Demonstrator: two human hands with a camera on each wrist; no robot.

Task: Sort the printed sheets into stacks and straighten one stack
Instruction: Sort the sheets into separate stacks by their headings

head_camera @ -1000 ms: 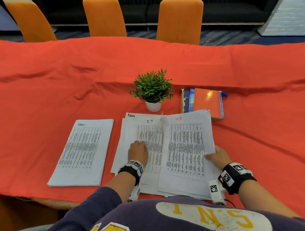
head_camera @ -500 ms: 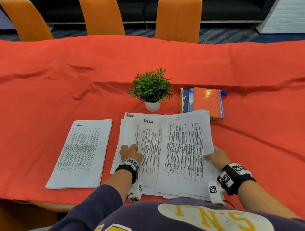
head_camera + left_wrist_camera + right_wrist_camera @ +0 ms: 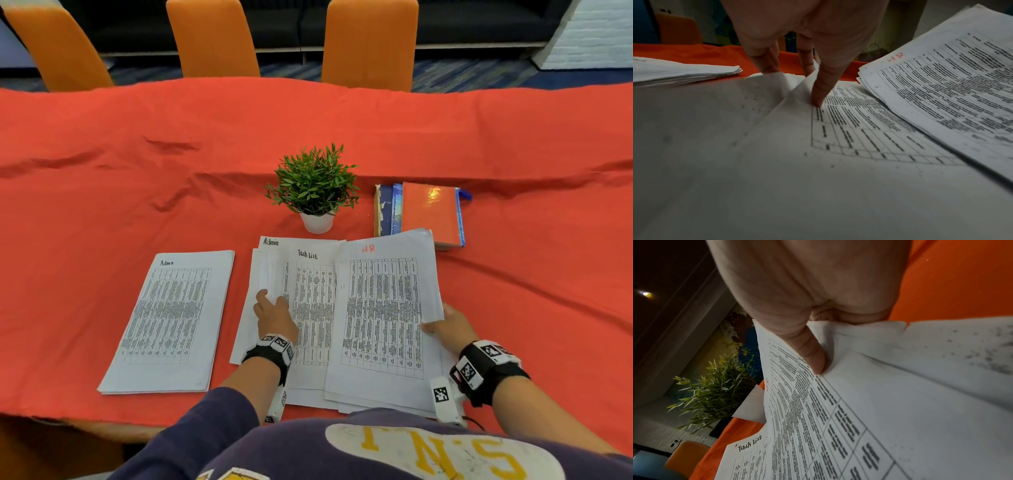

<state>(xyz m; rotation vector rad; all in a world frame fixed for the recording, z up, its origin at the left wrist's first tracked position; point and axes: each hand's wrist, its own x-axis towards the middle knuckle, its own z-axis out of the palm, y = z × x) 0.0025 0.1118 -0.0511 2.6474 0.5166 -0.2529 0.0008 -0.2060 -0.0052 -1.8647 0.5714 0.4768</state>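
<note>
1. The worktop [image 3: 102, 171], draped in an orange-red cloth, filled the head view, with three orange chairs [image 3: 370, 41] standing beyond its far edge at 12 o'clock.
2. A squared-off stack headed "Admin" [image 3: 171, 322] lay flat at 9 o'clock from the person's hands, apart from the other papers.
3. The sheet headed "Task List" [image 3: 315, 308] lay in the middle on top of a loose pile, and another "Admin" sheet [image 3: 270, 242] peeked out beneath it at its far-left corner.
4. The red-marked stack [image 3: 383, 315] overlapped the right edge of the middle pile, at 3 o'clock from it.
5. A potted plant [image 3: 313, 185] stood at 12 o'clock from the papers; a few books [image 3: 428, 209], an orange one on top, lay at 1 o'clock, their near corner under the red-marked stack.
6. The left hand [image 3: 275, 317] pinched a curled-up sheet at the left margin of the middle pile, thumb on the print and fingers [image 3: 764, 61] behind the lifted paper.
7. The right hand [image 3: 452, 329] pinched the right edge of the red-marked stack, thumb on top and fingers curled underneath.
</note>
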